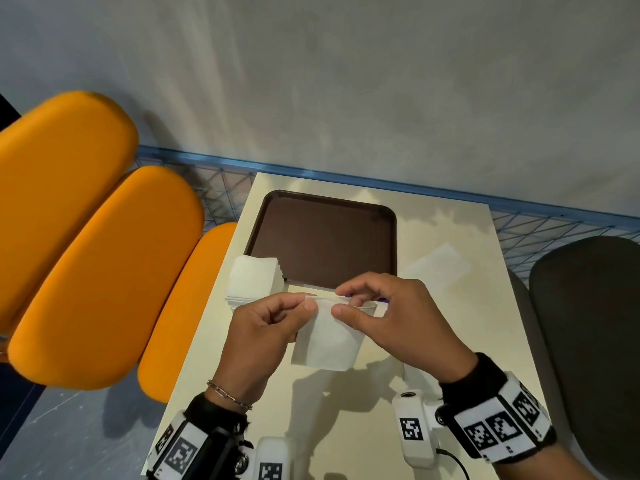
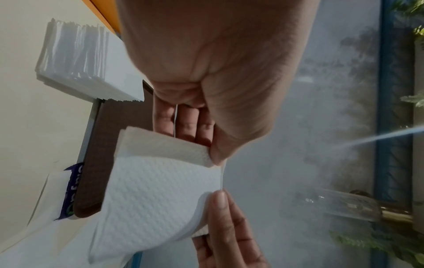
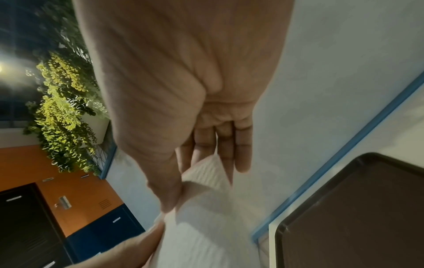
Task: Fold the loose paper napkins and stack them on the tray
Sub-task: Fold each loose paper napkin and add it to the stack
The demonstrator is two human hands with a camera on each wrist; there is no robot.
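The cream table carries everything, and the brown tray lies on it just beyond both hands, bare inside, its long side running left to right. Nothing stands between the hands and the tray, so a finished fold likely needs only a short forward carry. The stack of loose napkins sits beyond the left hand, overlapping the tray's near left corner. Another flat white sheet lies on the table beyond the right hand. The napkin in work hangs between the hands above the table, its top edge running hand to hand. Each hand pinches that edge between thumb and fingers, the right nearer the tray's middle.
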